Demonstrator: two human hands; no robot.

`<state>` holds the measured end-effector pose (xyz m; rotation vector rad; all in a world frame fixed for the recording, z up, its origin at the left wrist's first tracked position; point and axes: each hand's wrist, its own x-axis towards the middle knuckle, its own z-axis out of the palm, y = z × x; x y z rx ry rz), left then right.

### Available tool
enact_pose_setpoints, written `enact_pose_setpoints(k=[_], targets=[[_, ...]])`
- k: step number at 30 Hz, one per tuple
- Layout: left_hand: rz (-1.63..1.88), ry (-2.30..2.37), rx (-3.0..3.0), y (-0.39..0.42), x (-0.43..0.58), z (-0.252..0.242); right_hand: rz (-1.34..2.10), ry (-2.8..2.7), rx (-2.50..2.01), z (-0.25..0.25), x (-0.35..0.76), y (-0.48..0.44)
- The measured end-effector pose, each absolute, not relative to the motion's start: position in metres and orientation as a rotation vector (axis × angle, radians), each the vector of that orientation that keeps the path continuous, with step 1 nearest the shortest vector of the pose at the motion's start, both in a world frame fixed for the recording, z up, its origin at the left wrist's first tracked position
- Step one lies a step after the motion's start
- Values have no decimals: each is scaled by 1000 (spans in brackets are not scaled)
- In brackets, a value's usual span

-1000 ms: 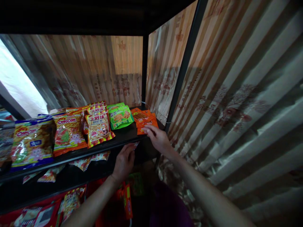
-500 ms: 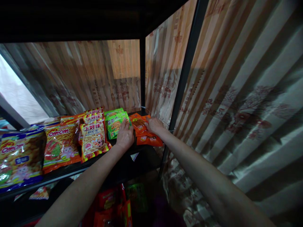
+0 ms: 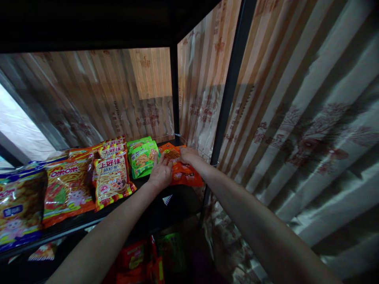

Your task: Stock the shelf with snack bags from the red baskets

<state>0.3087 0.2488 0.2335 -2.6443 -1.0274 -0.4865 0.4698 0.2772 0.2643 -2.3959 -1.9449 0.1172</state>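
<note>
My left hand [image 3: 162, 173] lies between a green snack bag [image 3: 141, 159] and an orange snack bag [image 3: 170, 152]. Its fingers are stretched out and apart, the fingertips against the orange bag's left side. My right hand [image 3: 190, 155] has curled fingers gripping that orange bag at its right edge; the fingertips are partly hidden. Another orange bag [image 3: 186, 176] lies in front of it, under my right wrist, near the shelf's right end. A second green bag stands behind the front green one.
Left along the black shelf [image 3: 177, 203] stand prawn snack bags [image 3: 111, 181], an orange noodle-snack bag [image 3: 69, 187] and a blue-edged bag [image 3: 20, 213]. A black post [image 3: 226, 102] rises at right, before a pleated curtain [image 3: 296, 118]. Red packs [image 3: 136, 256] sit on a lower level.
My left hand has moved off the green bag, right and slightly down, to the orange bag. My right hand stays on the orange bag. The view has shifted slightly.
</note>
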Motion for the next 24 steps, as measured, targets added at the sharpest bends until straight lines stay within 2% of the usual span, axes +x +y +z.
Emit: enact_pose_setpoints(k=[12,24], targets=[[-342,-934,-2720,245,327,232,194,-1871,-2406,259,472,295],[-331,-1076,-2684,243,330,225,320,-1620,-2332,251,494,313]])
